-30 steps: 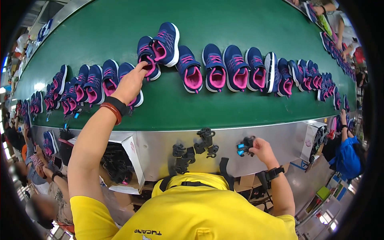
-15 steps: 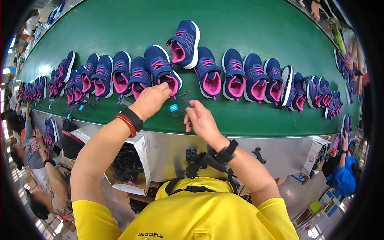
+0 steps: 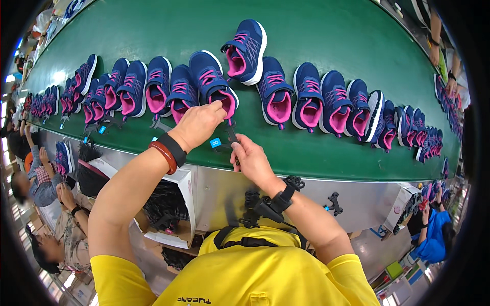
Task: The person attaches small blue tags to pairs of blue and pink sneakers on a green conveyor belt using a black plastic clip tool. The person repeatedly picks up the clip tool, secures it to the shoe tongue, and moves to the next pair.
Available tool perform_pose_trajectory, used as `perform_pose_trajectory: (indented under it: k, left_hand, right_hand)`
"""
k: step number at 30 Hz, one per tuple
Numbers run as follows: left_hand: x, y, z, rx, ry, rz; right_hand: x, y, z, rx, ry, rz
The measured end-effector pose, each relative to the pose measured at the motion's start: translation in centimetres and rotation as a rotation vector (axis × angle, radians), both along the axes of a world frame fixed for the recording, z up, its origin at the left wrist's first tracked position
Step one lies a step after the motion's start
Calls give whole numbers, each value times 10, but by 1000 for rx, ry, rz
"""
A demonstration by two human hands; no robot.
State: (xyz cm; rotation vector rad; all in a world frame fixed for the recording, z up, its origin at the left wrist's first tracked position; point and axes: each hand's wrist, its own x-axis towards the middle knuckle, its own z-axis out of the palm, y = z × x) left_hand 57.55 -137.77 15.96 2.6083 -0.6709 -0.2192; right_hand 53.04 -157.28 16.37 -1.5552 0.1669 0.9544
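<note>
My left hand [image 3: 201, 122] is closed at the heel opening of a navy sneaker [image 3: 208, 71] with pink laces and lining; its fingertips pinch the collar. My right hand [image 3: 250, 157] grips a black plastic shoe hanger [image 3: 232, 134], whose upper end meets the sneaker's heel loop. Whether it is hooked in the loop I cannot tell. A small blue tag [image 3: 215, 143] hangs beside the hanger. Left of the held sneaker, another matching sneaker [image 3: 182, 89] touches it, partly behind my hand. A further sneaker [image 3: 246, 48] lies tilted, farther back on the table.
Similar sneakers [image 3: 308, 94] line the green table [image 3: 332, 30] on both sides. Black hangers fill an open carton [image 3: 188, 199] below the metal edge at left; another carton [image 3: 400, 206] hangs at right. Co-workers [image 3: 66, 229] stand at left, and one in blue [image 3: 434, 234] at right.
My right hand has brought the hanger's upper end left, up to the sneaker's heel loop. My left hand stays at the collar. The row of shoes has shifted slightly in view.
</note>
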Motion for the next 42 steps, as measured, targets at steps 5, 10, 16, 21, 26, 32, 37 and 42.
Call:
perform_pose_trajectory:
  k: [5, 10, 16, 21, 26, 32, 37, 42]
  left_hand:
    - [8, 4, 7, 63, 66, 77]
    - [1, -4, 28, 159, 27, -74]
    - [-8, -4, 30, 249, 257, 138]
    - [-9, 0, 36, -70, 221, 324]
    - [-3, -5, 33, -182, 289, 376]
    - [-6, -3, 27, -214, 331, 435]
    - [-5, -9, 28, -185, 341, 443]
    - [-5, -12, 27, -161, 319, 433]
  right_hand:
    - [33, -17, -8, -47, -300, 409]
    - [77, -10, 28, 17, -290, 459]
    - [146, 2, 22, -350, -1423, 319]
    - [171, 10, 6, -558, -1539, 820]
    - [178, 1, 7, -388, -1508, 746]
    - [171, -21, 32, -375, -1595, 821]
    - [167, -21, 38, -397, -1667, 861]
    - [163, -19, 39, -406, -1661, 871]
